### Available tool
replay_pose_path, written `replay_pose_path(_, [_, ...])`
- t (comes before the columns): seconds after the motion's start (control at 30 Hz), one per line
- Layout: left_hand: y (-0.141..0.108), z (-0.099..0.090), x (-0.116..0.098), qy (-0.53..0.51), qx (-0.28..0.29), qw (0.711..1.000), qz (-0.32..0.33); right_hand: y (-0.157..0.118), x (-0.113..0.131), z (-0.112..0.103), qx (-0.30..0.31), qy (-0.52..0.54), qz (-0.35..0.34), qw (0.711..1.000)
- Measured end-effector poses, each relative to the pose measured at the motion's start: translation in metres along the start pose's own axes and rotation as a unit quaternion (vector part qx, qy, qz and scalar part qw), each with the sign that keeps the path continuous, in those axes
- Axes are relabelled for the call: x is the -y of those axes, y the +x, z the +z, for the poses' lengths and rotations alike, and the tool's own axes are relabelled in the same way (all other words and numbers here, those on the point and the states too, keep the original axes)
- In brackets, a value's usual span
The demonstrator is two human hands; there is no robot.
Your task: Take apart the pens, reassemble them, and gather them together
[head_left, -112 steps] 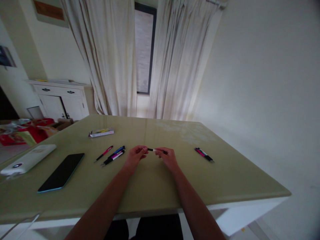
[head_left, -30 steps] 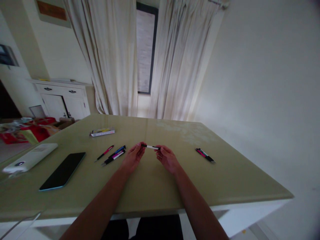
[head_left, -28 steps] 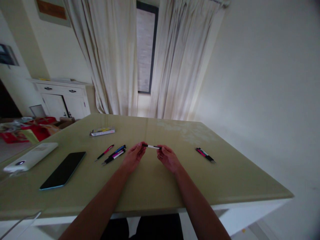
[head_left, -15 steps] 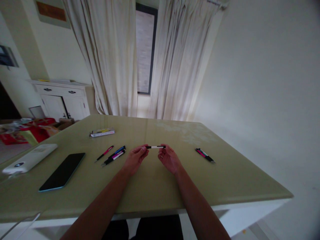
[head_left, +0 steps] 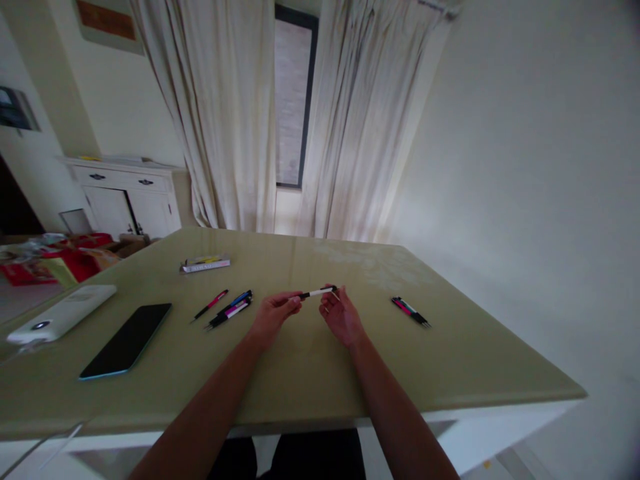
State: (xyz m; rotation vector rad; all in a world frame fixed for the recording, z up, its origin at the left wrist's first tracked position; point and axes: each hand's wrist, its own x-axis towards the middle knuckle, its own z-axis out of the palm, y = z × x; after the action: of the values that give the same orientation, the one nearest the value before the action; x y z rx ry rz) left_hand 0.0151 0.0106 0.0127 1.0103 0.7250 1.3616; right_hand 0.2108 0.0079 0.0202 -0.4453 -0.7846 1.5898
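Observation:
My left hand [head_left: 274,319] pinches the left end of a white ballpoint pen [head_left: 318,293] with black ends between thumb and fingers. The pen is held above the table, its right end tilted upward. At that raised end are the thumb and fingertips of my right hand [head_left: 344,317], its other fingers loosely curled below. To the left lie a red-and-black pen [head_left: 210,305] and a small bunch of pens [head_left: 231,311] in blue, purple, white and black. Off to the right, a few more pens [head_left: 410,311] with red, green and black parts lie side by side.
A dark-screened phone [head_left: 127,340] and a white device [head_left: 65,312] lie on the left of the greenish table [head_left: 300,380]. Farther back sits an open-looking pen box [head_left: 206,265] with something yellow in it. Beyond the table hang curtains [head_left: 230,120]; a wall [head_left: 510,167] stands at right.
The pen has gone from nearly level to tilted, its right end now higher. Both hands have shifted slightly right, and the right hand's fingers have loosened around the pen's end.

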Motion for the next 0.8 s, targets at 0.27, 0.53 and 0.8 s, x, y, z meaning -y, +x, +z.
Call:
replay_pose_path(0.27, [0.001,-0.001,0.001,0.238,0.041,0.969,0.054,0.007,-0.014,0.004,-0.058,-0.229,-0.087,0.968])
replay_pose_path(0.53, [-0.006,0.002,0.009,0.495,0.037,0.862,0.105,0.005,0.098,-0.061,-0.267,-0.588,-0.267,0.715])
replay_pose_path(0.8, [-0.006,0.003,0.016,0.565,0.064,0.813,0.127,-0.039,0.184,-0.165,-0.435,-0.772,0.003,0.462])
